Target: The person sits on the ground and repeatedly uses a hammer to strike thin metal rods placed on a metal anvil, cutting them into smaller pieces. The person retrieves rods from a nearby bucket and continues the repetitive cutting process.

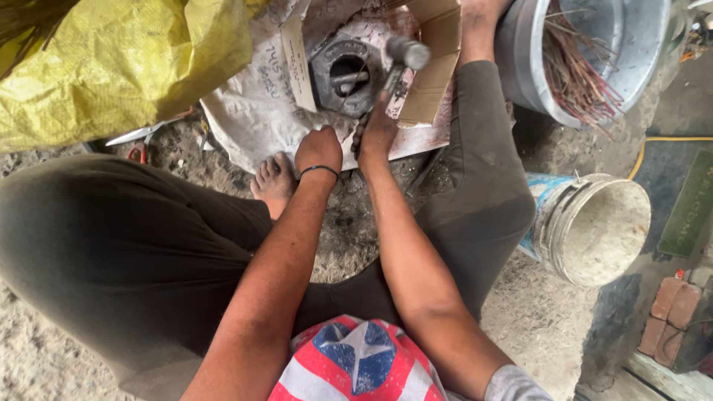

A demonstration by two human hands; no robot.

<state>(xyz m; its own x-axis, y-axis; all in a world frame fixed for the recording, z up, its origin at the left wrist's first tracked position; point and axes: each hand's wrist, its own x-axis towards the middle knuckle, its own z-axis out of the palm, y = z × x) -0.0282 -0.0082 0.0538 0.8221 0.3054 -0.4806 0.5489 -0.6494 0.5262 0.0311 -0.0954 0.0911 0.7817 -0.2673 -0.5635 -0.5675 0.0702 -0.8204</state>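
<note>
Dirt floor with a white sack [252, 111] spread on it.
The right hand [377, 134] is closed around a hammer [401, 63] handle above the round metal block [343, 74]; the left hand [318, 150] is curled just beside the block, its hold unclear.

Hammer [405, 59]: dull grey metal head. Block [344, 74]: dark rough cast metal. Sack [111, 67]: yellow woven plastic, slight sheen. Box [438, 67]: matt brown cardboard. Bucket [594, 230]: white plastic, dusty. Tub [639, 37]: smooth grey metal. Ground [535, 312]: rough, sandy.
</note>
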